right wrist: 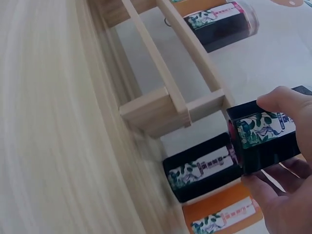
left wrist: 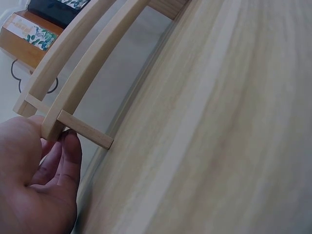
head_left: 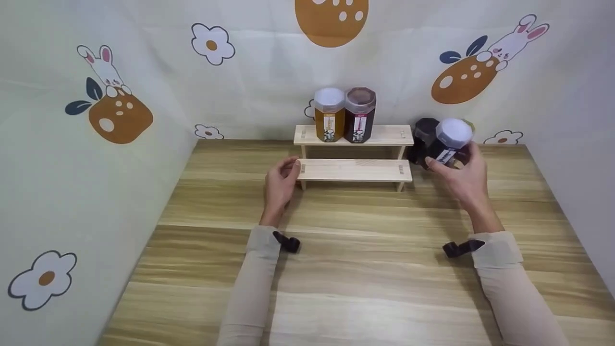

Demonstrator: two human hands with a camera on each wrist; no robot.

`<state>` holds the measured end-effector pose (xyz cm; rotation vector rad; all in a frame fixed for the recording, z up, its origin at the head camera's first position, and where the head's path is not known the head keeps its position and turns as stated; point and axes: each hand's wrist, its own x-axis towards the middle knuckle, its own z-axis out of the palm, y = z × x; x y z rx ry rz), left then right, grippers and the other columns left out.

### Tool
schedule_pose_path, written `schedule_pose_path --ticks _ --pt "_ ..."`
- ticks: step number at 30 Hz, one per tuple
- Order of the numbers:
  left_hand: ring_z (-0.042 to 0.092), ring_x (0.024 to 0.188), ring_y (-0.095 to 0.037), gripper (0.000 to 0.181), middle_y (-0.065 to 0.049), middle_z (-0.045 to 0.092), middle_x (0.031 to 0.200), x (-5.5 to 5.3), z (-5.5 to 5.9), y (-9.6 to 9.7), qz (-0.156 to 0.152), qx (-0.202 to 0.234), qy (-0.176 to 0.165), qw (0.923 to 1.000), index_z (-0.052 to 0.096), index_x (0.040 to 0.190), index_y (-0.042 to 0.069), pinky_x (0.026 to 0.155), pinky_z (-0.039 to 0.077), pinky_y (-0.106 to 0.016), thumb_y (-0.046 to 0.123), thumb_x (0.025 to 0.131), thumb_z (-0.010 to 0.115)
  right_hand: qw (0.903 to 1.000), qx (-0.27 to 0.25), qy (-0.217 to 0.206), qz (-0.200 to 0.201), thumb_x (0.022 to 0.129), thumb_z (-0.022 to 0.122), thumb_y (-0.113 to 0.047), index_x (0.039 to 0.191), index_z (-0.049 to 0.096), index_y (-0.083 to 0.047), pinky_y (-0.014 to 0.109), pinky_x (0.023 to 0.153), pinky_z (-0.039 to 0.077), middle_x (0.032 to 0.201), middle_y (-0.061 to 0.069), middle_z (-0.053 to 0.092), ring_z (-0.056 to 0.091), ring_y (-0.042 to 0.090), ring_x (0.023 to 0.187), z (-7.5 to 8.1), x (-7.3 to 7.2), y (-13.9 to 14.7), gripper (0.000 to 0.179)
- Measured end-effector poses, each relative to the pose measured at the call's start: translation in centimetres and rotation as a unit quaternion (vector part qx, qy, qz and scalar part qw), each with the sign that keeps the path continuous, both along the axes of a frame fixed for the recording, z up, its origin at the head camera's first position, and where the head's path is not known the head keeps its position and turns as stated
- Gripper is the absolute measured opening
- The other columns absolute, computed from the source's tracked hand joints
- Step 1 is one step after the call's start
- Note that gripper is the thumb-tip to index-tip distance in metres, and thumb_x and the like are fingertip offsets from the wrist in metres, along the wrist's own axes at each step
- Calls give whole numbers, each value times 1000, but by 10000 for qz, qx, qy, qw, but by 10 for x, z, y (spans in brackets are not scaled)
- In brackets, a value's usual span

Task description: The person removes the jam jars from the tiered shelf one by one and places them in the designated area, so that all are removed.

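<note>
A two-tier wooden shelf (head_left: 355,170) stands at the back of the table. My left hand (head_left: 281,182) pinches the left end of its lower board, thumb on top and fingers beneath, as the left wrist view shows. Off the shelf's right end, my right hand (head_left: 466,178) grips a dark jar with a white lid (head_left: 454,133) between thumb and fingers. In the right wrist view the held jar (right wrist: 263,130) overlaps another dark jar (right wrist: 202,168), with an orange jar (right wrist: 223,214) beside that one. An amber jar (head_left: 329,117) and a dark red jar (head_left: 360,117) stand side by side on the upper tier.
The wood-grain table (head_left: 346,250) stretches in front of the shelf. A pale backdrop (head_left: 259,86) printed with rabbits, flowers and orange fruit rises close behind the shelf and along both sides. Small black devices sit at both sleeve cuffs.
</note>
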<state>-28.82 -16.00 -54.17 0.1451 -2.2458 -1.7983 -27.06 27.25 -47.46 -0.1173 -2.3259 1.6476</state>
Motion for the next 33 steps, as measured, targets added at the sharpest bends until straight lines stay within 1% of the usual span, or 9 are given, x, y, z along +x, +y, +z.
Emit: schedule_pose_path --ticks 2,5,11,15,22,25,28,30,33 --pt "75 109 -21 32 -8 78 122 0 1 0 -36 32 46 10000 76 130 10 93 58 -32 31 107 70 9998 163 -129 71 83 96 -28 159 44 -10 51 123 42 153 14 57 55 25 138 -3 1 4 94" --pt "75 108 -21 31 -8 78 121 0 1 0 8 11 50 10000 77 129 11 92 59 -32 31 107 71 9990 314 -259 191 83 97 -29 160 42 -8 51 123 42 152 15 57 54 28 138 -8 1 9 97" --pt "75 108 -20 35 -6 78 121 0 1 0 71 -196 -72 9998 76 131 12 94 60 -36 36 106 71 9957 609 -600 358 82 97 -30 164 36 -2 58 124 40 157 25 52 50 39 143 -20 -1 14 106" --pt "75 108 -19 34 -4 77 120 0 1 0 114 -199 -118 9997 76 130 14 94 60 -36 38 106 71 9934 753 -743 454 82 97 -31 163 35 1 61 124 40 157 29 51 50 44 144 -26 -5 14 107" --pt "74 110 -19 34 -2 77 121 -1 -1 0 108 -64 -185 9998 76 130 15 96 60 -36 38 105 71 9911 826 -901 532 79 99 -36 161 37 3 59 125 39 158 29 51 51 43 145 -33 -7 14 110" --pt "74 110 -18 34 -1 76 120 0 -1 0 112 -88 -232 9996 76 130 17 97 60 -36 39 105 71 9914 832 -865 526 78 100 -37 160 38 2 58 124 41 157 29 53 53 43 144 -35 -7 13 110" --pt "74 108 -16 33 1 76 118 1 -1 0 105 -143 -232 9996 77 129 19 94 59 -36 41 105 71 9911 1049 -652 495 79 100 -37 159 39 4 59 121 44 153 30 55 55 43 141 -38 -7 11 108" --pt "74 108 -16 34 1 76 117 1 0 0 90 -133 -207 9997 77 130 18 93 59 -35 41 105 71 9898 1230 -515 495 80 99 -37 157 40 5 59 121 44 152 31 56 55 44 140 -39 -6 10 106" --pt "74 108 -15 33 2 77 117 1 1 0 103 -142 -207 9996 77 129 19 92 59 -34 41 105 71 9881 1387 -421 523 81 98 -38 156 40 5 60 120 44 151 33 56 55 46 140 -39 -6 9 105"
